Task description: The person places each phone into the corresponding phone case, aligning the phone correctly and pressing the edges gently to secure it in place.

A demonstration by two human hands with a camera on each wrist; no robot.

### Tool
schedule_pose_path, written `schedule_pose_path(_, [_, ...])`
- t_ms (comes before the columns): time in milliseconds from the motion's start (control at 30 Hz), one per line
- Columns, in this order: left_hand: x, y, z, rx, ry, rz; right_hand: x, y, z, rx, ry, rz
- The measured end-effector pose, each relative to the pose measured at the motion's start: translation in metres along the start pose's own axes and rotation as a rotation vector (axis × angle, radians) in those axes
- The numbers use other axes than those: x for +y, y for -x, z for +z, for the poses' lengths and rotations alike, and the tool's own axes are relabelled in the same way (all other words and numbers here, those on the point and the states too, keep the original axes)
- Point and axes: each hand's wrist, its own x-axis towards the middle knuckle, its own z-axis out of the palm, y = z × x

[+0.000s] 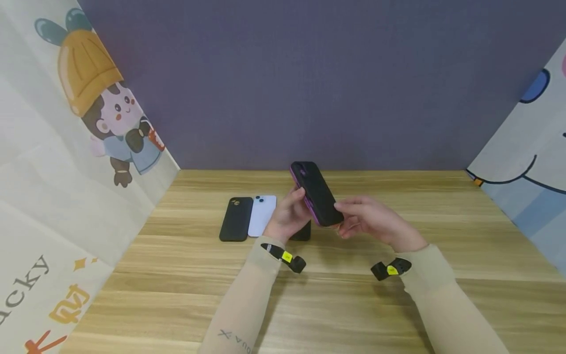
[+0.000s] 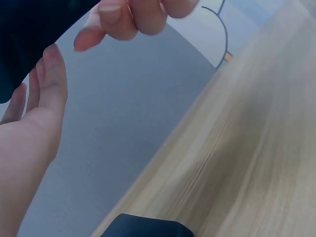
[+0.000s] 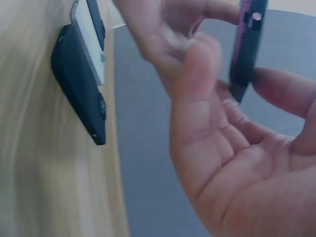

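Above the table, my left hand [image 1: 289, 215] grips a phone in a black case [image 1: 319, 192] by its long left side, with a purple strip showing along that edge. The phone is tilted, its camera end pointing away from me. My right hand [image 1: 369, 219] pinches the near right corner between thumb and fingers. In the right wrist view, fingers lie on both sides of the slim phone end [image 3: 247, 54]. The left wrist view shows only part of the dark case [image 2: 34, 39], with left fingers along its underside.
Left of my hands lie a black phone case [image 1: 236, 219] and a pale phone [image 1: 262, 215] side by side on the wooden table [image 1: 345, 305]. Another black item [image 1: 302, 232] is partly hidden behind my left hand. A dark panel [image 1: 309, 88] stands at the back, printed sheets at both sides.
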Motion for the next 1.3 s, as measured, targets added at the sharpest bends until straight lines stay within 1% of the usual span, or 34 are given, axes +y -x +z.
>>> schedule_pose_path(200, [0.0001,-0.0006,-0.0015,0.013,0.005,0.018,0.0078,-0.007,-0.0025,-0.112,-0.099,-0.023])
schedule_pose_path(300, [-0.0004,-0.0011,-0.0026,0.006,0.015,0.019,0.0089,-0.0079,-0.0021,-0.143,-0.116,-0.026])
schedule_pose_path(400, [-0.0009,-0.0012,-0.0026,-0.007,0.026,0.017,0.009,-0.0075,-0.0018,-0.155,-0.118,-0.035])
schedule_pose_path(667, [-0.0009,-0.001,-0.0005,-0.028,0.024,0.002,0.0082,-0.0057,-0.0003,-0.147,-0.107,-0.029])
schedule_pose_path(1000, [0.0003,-0.0004,-0.0011,-0.039,0.047,-0.009,0.0065,-0.0043,0.0032,-0.087,-0.088,-0.024])
schedule_pose_path(1300, [0.001,0.0016,-0.0016,-0.058,0.021,-0.018,0.0055,-0.0053,0.0056,-0.053,-0.127,-0.012])
